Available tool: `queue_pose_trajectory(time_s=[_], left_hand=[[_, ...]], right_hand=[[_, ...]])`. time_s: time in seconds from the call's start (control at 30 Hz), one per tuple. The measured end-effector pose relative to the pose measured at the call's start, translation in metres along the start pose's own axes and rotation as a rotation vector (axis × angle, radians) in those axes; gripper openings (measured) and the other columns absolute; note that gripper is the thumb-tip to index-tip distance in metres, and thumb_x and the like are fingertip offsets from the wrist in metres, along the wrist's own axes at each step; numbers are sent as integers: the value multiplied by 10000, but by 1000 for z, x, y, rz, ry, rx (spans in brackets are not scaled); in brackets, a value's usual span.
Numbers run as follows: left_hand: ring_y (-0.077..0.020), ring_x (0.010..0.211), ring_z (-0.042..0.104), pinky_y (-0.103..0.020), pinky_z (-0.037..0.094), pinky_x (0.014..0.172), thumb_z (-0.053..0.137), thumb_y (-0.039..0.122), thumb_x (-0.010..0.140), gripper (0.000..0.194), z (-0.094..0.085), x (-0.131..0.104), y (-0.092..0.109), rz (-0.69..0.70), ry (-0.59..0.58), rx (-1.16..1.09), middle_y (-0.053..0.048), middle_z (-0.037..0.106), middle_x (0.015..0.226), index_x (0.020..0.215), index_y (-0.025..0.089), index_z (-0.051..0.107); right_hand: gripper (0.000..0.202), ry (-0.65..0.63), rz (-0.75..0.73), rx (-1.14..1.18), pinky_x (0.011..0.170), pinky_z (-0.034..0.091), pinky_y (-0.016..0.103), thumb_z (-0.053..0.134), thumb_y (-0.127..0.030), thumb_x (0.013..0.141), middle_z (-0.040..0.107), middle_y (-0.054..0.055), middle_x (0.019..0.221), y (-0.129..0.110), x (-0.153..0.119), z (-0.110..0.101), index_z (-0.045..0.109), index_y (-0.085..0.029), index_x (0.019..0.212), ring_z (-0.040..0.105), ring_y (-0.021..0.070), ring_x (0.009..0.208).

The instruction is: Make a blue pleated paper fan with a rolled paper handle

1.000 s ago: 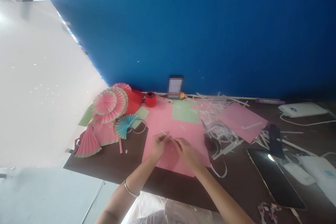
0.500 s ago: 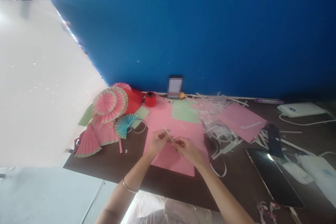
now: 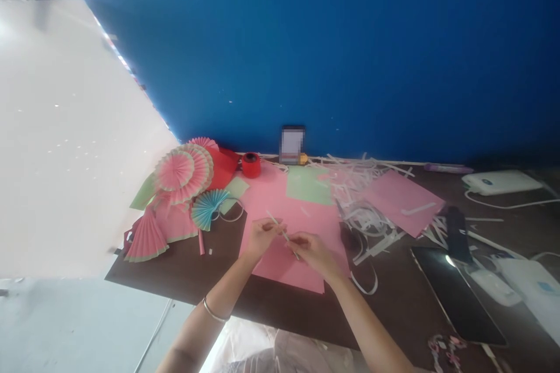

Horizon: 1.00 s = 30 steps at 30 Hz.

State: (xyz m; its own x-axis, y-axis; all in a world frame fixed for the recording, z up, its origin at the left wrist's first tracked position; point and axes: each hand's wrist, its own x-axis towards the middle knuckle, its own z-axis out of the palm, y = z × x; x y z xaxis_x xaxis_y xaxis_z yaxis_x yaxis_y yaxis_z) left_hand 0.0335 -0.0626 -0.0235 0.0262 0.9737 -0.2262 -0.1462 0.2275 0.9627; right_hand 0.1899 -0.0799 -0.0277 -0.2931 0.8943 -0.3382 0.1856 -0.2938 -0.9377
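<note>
A narrow pale paper strip [image 3: 285, 236] runs slantwise between my two hands. My left hand [image 3: 263, 237] pinches it near its upper part, with one end sticking out past the fingertips. Lower down, my right hand [image 3: 310, 247] is closed on the same strip, and its other end shows below the fingers. Both hands are over a large pink paper sheet [image 3: 284, 275] on the dark table. A light green paper piece [image 3: 308, 185] lies on the sheet's far part. The exact grip of the fingertips is too small to make out.
Left of the hands lie pleated pink paper fans [image 3: 175, 169], a blue fan [image 3: 209, 208] and a red tape roll [image 3: 251, 165]. To the right are tangled white paper strips [image 3: 370, 218], a pink sheet [image 3: 402, 203], a tablet [image 3: 457, 294] and white chargers [image 3: 501, 182]. A blue wall [image 3: 332, 52] stands behind.
The strip has shifted slightly up and to the left through the fingers, with more of its upper end showing. Both hands stay nearly in place.
</note>
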Motion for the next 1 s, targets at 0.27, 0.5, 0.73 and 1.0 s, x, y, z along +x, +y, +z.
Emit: queue_pose_trajectory(time_s=[0.27, 0.5, 0.73, 1.0], left_hand=[[-216, 750, 647, -341, 514, 732, 763, 360, 581, 249, 4, -2, 4, -49, -23, -75, -89, 686, 707, 635, 128, 691], [-179, 658, 634, -323, 521, 687, 767, 362, 577, 299, 3, 2, -1, -48, 72, -120, -68, 679, 675, 739, 118, 703], [-186, 743, 636, -314, 492, 747, 726, 379, 638, 295, 2, -1, -2, -14, -4, -54, -80, 698, 776, 793, 129, 707], [-188, 652, 619, -300, 481, 647, 658, 440, 691, 327, -1, 0, -15, -1, -71, 83, -73, 685, 695, 724, 118, 711]], right_hand=[[278, 75, -36, -125, 448, 376, 222, 580, -414, 739, 567, -10, 561, 4, -2, -1, 635, -141, 746, 481, 97, 470], [281, 151, -151, -107, 668, 512, 300, 569, -414, 767, 696, 72, 806, 7, -4, 6, 656, -161, 852, 648, 183, 722], [278, 270, -248, -366, 776, 490, 346, 422, -343, 871, 707, 58, 850, 11, -5, 7, 647, -190, 923, 650, 196, 794], [321, 223, -341, -658, 806, 492, 353, 363, -230, 872, 690, 76, 1006, 16, -2, 5, 653, -199, 1003, 649, 203, 883]])
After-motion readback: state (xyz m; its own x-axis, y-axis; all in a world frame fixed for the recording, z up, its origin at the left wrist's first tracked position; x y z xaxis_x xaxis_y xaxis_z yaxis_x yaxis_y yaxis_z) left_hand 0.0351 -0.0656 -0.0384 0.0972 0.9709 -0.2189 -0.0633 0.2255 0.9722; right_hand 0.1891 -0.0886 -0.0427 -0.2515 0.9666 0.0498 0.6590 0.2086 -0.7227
